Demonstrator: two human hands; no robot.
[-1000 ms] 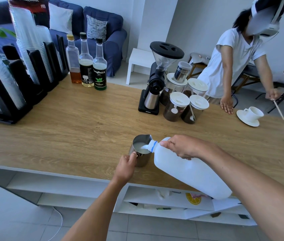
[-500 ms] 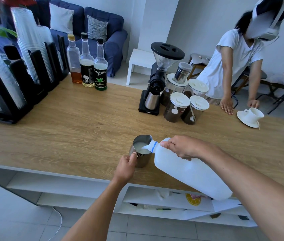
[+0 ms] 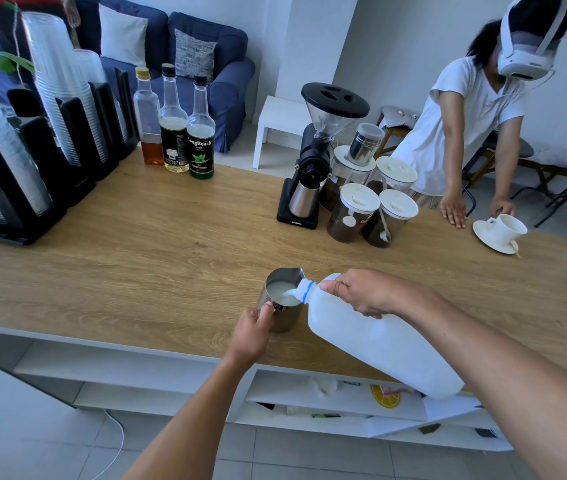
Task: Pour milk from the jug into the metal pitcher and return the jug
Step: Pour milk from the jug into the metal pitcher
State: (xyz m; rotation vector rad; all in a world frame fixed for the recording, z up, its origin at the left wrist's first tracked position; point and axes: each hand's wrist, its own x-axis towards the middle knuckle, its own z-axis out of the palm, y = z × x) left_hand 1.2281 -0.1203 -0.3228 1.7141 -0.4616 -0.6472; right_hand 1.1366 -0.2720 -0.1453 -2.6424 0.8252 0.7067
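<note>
The right hand (image 3: pixel 368 292) is gripping the tilted milk jug (image 3: pixel 379 341), pouring into the metal pitcher (image 3: pixel 280 299) on the desk (image 3: pixel 136 254), which the left hand (image 3: pixel 252 329) is clasping by its handle; a gentle tilt should avoid overfilling.

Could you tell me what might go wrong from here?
The milk jug is tipped steeply, mouth just over the rim of the metal pitcher; a small shift could spill milk onto the counter.
The pitcher already holds plenty of milk and may overflow.
The right hand bears the jug alone, since the left hand has its grip on the pitcher.
</note>
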